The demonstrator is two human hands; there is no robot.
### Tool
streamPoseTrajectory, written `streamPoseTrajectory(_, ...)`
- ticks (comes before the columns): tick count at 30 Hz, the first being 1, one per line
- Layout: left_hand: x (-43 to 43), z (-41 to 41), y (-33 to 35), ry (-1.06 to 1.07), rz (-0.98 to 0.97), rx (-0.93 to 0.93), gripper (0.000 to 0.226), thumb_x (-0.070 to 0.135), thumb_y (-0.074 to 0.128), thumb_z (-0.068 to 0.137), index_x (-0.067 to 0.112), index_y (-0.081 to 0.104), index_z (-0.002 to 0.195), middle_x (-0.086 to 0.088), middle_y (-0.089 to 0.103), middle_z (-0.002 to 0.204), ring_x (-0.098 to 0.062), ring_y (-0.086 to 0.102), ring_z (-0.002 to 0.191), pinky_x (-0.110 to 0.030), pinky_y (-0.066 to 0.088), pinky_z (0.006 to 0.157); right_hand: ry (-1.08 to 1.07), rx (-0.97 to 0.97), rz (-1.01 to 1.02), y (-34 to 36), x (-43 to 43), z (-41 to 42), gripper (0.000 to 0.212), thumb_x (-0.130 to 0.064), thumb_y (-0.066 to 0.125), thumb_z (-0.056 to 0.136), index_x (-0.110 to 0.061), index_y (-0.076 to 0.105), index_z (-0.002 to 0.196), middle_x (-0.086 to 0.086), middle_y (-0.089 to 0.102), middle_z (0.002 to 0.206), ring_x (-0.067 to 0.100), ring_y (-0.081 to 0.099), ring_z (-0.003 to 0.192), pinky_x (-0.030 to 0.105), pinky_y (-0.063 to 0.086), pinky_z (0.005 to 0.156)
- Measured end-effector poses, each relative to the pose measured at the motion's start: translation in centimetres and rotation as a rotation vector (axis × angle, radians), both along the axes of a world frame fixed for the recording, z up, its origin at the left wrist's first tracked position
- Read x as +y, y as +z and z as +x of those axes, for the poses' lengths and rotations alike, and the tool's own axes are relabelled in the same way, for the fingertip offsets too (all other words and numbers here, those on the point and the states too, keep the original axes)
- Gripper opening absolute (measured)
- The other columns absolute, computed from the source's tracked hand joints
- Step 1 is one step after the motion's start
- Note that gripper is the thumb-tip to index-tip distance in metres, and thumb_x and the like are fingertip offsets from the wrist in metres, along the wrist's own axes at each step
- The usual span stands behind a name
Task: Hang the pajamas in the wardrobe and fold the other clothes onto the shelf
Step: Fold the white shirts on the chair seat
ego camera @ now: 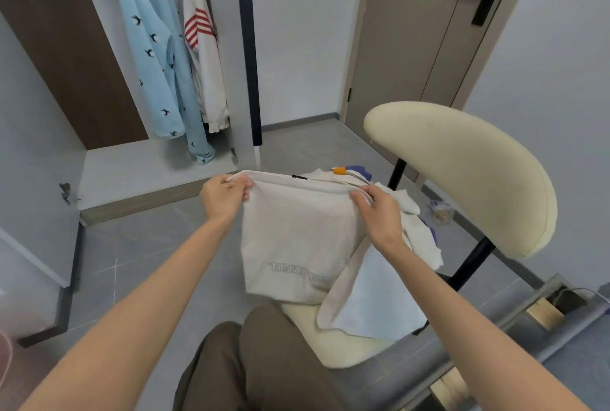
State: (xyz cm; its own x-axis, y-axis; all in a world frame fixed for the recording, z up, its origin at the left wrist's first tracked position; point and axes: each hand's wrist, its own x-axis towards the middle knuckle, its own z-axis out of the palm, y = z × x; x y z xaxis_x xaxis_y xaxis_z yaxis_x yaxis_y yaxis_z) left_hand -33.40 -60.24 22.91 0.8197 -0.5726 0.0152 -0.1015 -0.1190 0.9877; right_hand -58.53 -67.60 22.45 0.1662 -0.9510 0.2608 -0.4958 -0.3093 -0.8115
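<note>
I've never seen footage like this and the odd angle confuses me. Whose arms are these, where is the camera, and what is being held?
There is no machine here. A person wears one wide-angle camera on the head, so this single picture looks down along their own bare arms. The left hand and right hand each pinch the top edge of a folded whitish garment with grey lettering. Behind it stands a cream chair with other clothes heaped on its seat. In the open wardrobe, light blue pajamas hang beside a white garment with red stripes.
</note>
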Motion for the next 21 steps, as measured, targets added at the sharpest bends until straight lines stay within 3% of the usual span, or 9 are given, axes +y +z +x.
streamPoseTrajectory(2,-2.4,0.3,0.1,0.014,0.008,0.017,0.013,0.012,0.063,0.082,0.015,0.062,0.069,0.004,0.068,0.068,-0.002,0.061,0.050,-0.019,0.056,0.063,-0.031,0.020,0.007,0.1,-2.4,0.9,0.019,-0.030,0.055,0.094,-0.018,0.068,0.101,-0.002,0.069,0.098,0.016,0.059,0.091,0.029,0.041,0.075)
streamPoseTrajectory(5,-6.0,0.8,-0.4,0.009,0.046,0.053,0.005,0.010,0.063,0.080,0.006,0.065,0.078,-0.004,0.069,0.071,-0.013,0.063,0.058,-0.030,0.057,0.073,-0.058,0.085,0.040,-0.5,-6.1,1.9,0.023,-0.031,0.053,0.095,-0.017,0.068,0.105,0.002,0.069,0.100,0.021,0.060,0.094,0.030,0.040,0.074)
streamPoseTrajectory(11,-11.7,1.7,-3.8,-0.023,0.153,0.117,0.015,0.007,0.062,0.076,-0.003,0.067,0.086,-0.014,0.070,0.076,-0.021,0.062,0.064,-0.041,0.056,0.082,-0.082,0.231,0.134,-3.9,-12.1,2.9,0.027,-0.032,0.051,0.095,-0.014,0.066,0.110,0.010,0.068,0.105,0.028,0.059,0.101,0.031,0.040,0.074)
streamPoseTrajectory(13,-13.1,2.0,-5.5,-0.039,0.201,0.129,0.007,0.006,0.062,0.074,0.001,0.065,0.075,-0.013,0.067,0.072,-0.025,0.062,0.068,-0.044,0.055,0.083,-0.088,0.274,0.178,-5.5,-13.5,3.2,0.029,-0.032,0.050,0.095,-0.014,0.065,0.113,0.009,0.066,0.110,0.028,0.058,0.104,0.031,0.040,0.078)
streamPoseTrajectory(16,-14.8,2.6,-8.5,-0.050,0.287,0.148,0.016,0.006,0.062,0.075,0.011,0.057,0.061,-0.012,0.067,0.069,-0.031,0.067,0.082,-0.041,0.053,0.084,-0.078,0.296,0.236,-7.8,-14.8,3.4,0.027,-0.029,0.049,0.096,-0.014,0.064,0.111,0.008,0.067,0.112,0.027,0.057,0.105,0.031,0.040,0.079)
streamPoseTrajectory(18,-15.6,2.5,-10.5,-0.130,0.406,0.126,0.005,0.008,0.061,0.081,0.004,0.064,0.079,-0.021,0.069,0.090,-0.035,0.064,0.098,-0.039,0.049,0.087,-0.053,0.317,0.273,-9.0,-15.4,3.4,0.027,-0.027,0.049,0.096,-0.012,0.064,0.111,0.010,0.067,0.112,0.028,0.057,0.107,0.033,0.044,0.084)
streamPoseTrajectory(19,-15.8,2.1,-11.3,-0.193,0.458,0.124,0.020,0.010,0.060,0.085,0.000,0.062,0.102,-0.023,0.066,0.107,-0.035,0.061,0.105,-0.038,0.046,0.090,-0.044,0.333,0.289,-9.4,-15.6,3.3,0.027,-0.027,0.048,0.097,-0.011,0.064,0.113,0.011,0.066,0.114,0.029,0.056,0.109,0.035,0.044,0.088)
streamPoseTrajectory(21,-15.6,1.1,-12.2,-0.337,0.486,0.119,0.049,0.011,0.056,0.091,0.003,0.037,0.136,-0.019,0.057,0.126,-0.033,0.055,0.115,-0.036,0.043,0.095,-0.040,0.362,0.304,-9.9,-15.8,3.2,0.028,-0.025,0.048,0.097,-0.010,0.062,0.116,0.012,0.065,0.116,0.029,0.053,0.113,0.036,0.042,0.095)
